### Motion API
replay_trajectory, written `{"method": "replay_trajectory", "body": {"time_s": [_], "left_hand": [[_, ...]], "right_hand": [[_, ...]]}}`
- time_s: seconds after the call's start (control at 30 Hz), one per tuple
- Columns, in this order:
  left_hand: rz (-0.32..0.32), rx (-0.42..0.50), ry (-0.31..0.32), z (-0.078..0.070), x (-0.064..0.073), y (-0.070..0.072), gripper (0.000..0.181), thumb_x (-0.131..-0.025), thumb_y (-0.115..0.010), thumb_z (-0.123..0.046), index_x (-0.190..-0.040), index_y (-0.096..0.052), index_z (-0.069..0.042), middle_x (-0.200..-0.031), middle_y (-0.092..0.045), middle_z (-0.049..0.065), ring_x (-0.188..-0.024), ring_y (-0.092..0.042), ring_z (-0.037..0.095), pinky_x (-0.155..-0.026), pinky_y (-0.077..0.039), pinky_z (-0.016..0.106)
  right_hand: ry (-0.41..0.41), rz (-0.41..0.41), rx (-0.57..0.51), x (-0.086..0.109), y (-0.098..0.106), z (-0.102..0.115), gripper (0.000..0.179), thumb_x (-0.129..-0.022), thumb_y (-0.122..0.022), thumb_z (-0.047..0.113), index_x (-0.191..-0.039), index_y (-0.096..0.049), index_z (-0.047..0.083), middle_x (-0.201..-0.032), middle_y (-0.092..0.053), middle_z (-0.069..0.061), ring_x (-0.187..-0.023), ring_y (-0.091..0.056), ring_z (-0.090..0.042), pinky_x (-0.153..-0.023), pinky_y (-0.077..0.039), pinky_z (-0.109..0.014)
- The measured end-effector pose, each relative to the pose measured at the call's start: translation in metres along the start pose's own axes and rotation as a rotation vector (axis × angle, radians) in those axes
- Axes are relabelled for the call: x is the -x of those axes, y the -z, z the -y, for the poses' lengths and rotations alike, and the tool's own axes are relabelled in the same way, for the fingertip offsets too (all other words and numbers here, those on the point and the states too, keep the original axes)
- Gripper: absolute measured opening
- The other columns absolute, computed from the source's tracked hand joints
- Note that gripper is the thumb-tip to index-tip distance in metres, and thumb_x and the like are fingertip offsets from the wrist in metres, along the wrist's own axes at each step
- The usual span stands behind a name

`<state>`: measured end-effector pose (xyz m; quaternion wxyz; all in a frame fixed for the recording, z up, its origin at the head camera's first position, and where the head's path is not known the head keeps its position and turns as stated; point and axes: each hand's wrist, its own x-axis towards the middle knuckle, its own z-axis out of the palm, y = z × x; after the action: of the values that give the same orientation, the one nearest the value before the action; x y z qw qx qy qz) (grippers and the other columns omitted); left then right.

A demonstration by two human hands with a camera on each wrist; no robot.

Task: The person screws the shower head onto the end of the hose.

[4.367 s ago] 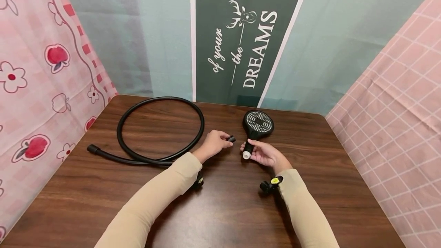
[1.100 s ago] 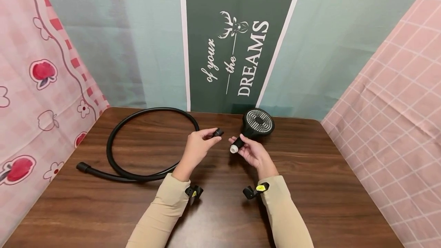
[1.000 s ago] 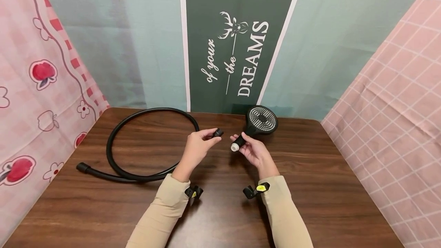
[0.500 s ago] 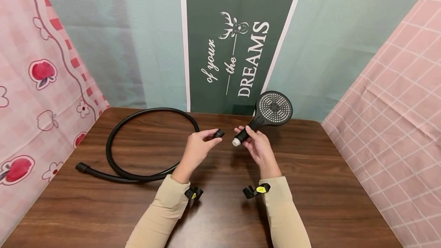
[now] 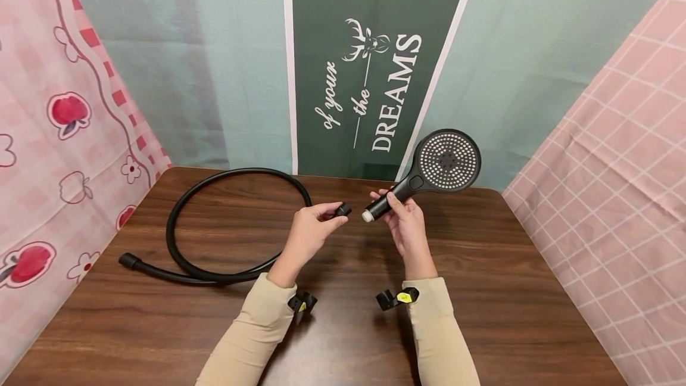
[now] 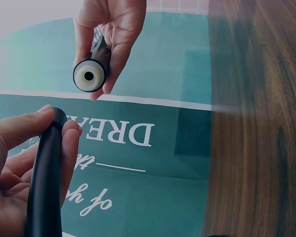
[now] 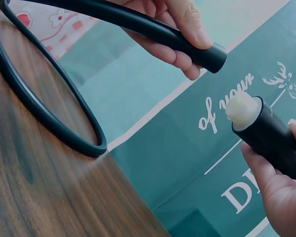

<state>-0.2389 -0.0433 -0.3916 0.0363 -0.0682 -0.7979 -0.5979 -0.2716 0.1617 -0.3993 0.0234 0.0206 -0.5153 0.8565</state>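
My left hand (image 5: 309,233) pinches one end of a black shower hose (image 5: 241,170) between thumb and fingers, just behind its end fitting (image 7: 214,58). The rest of the hose lies looped on the table at the left, its other end pointing left. My right hand (image 5: 409,228) grips the handle of a black shower head (image 5: 449,161), tilted with its white-dotted spray face towards the head camera. A white threaded tip (image 7: 244,109) sticks out of the handle's lower end. The hose fitting and this tip face each other with a small gap between them.
The brown wooden table (image 5: 332,338) ends at a grey-green curtain (image 5: 241,64) with white lettering at the back. Pink patterned cloths hang on the left (image 5: 32,183) and right (image 5: 616,213). Each wrist carries a small black camera mount.
My right hand has raised the shower head and swung it up to the right, its spray face turning towards the head camera. The left hand, with the hose end, has barely moved this last second.
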Motion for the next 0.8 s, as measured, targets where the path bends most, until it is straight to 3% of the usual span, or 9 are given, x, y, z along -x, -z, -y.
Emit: {"method": "replay_trajectory", "body": {"time_s": [0.43, 0.8], "left_hand": [[0.005, 0.0, -0.021, -0.0046, 0.0027, 0.0, 0.032, -0.088, -0.077, -0.018, -0.119, -0.074, -0.01, -0.104, -0.075, 0.011, -0.093, -0.071, 0.021, -0.075, -0.057, 0.033], [0.0, 0.004, -0.042, -0.0053, 0.005, -0.0012, 0.033, -0.087, -0.078, -0.018, -0.119, -0.074, -0.01, -0.105, -0.075, 0.011, -0.094, -0.071, 0.022, -0.077, -0.058, 0.034]], "right_hand": [[0.124, 0.027, -0.066, 0.0031, -0.0067, -0.0037, 0.015, -0.103, -0.052, 0.008, -0.117, -0.048, 0.006, -0.099, -0.073, 0.003, -0.097, -0.074, -0.012, -0.088, -0.056, -0.025], [0.215, 0.001, -0.154, 0.0067, -0.0083, -0.003, 0.018, -0.101, -0.054, 0.005, -0.119, -0.05, 0.004, -0.103, -0.071, -0.004, -0.094, -0.074, -0.016, -0.086, -0.057, -0.027]]}}
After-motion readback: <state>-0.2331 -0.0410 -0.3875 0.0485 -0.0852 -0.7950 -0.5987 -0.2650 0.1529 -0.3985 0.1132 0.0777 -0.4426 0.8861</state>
